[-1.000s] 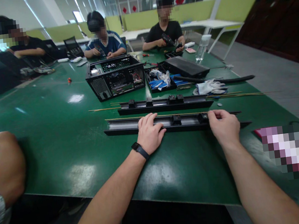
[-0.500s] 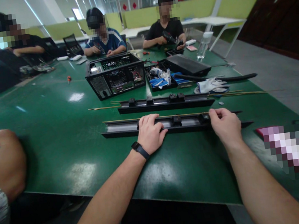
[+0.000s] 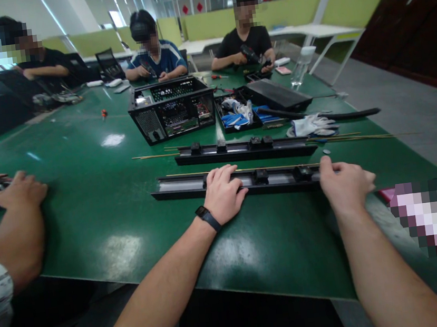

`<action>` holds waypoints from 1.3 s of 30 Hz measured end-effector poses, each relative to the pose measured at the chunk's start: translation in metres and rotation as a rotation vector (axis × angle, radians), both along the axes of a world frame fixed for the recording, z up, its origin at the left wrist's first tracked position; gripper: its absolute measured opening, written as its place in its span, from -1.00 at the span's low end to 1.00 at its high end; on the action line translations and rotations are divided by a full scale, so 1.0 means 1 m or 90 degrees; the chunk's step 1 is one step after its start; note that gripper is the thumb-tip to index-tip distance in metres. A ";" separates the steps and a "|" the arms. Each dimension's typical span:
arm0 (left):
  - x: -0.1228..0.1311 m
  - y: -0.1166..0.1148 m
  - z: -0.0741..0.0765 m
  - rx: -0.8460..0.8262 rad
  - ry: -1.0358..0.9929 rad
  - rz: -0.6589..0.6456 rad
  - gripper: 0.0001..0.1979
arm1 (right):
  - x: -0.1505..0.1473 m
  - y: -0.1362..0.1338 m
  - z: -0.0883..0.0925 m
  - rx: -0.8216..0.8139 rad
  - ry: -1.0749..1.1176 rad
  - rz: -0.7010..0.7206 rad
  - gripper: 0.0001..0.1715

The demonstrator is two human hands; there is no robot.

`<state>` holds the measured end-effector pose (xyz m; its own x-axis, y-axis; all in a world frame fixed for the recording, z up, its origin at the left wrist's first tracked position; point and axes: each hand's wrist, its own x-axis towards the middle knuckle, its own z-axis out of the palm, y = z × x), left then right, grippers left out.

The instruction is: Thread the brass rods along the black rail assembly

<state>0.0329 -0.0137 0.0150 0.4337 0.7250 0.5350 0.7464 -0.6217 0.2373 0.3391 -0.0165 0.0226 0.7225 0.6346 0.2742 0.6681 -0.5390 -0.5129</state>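
A long black rail [image 3: 181, 187] with small black blocks on it lies across the green table [image 3: 87, 200] in front of me. My left hand [image 3: 224, 194], a dark watch on its wrist, rests on the rail's middle with fingers curled over the top. My right hand [image 3: 344, 182] covers the rail's right end, fingers closed round it. A thin brass rod [image 3: 188, 175] runs along the rail's far edge. A second black rail [image 3: 241, 151] lies parallel just behind.
An open black computer case [image 3: 172, 108] and a tray of blue and white parts [image 3: 236, 114] stand behind the rails. White gloves [image 3: 309, 126] and a black hose [image 3: 348, 114] lie right. A neighbour's hands [image 3: 15, 191] rest at left. Three people work across the table.
My right hand slid right along the rail to its end. The neighbour's hand at left moved forward and flattened on the table. My left hand stayed put.
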 end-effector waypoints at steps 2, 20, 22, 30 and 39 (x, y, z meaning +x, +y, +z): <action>0.000 0.000 0.000 0.000 0.001 -0.001 -0.90 | 0.000 0.001 -0.002 0.001 0.004 0.031 -0.43; 0.001 0.000 0.000 -0.005 0.006 0.001 -0.90 | -0.016 -0.006 0.002 0.124 0.053 0.017 -0.45; 0.001 0.000 -0.001 -0.006 0.007 0.001 -0.90 | -0.015 -0.007 0.002 0.087 0.037 0.054 -0.45; 0.001 0.001 -0.003 0.004 0.001 -0.003 -0.90 | -0.002 -0.006 0.005 0.072 0.040 -0.024 -0.38; 0.001 0.001 -0.004 0.015 0.009 0.003 -0.89 | -0.006 -0.003 0.006 0.032 -0.010 -0.019 -0.37</action>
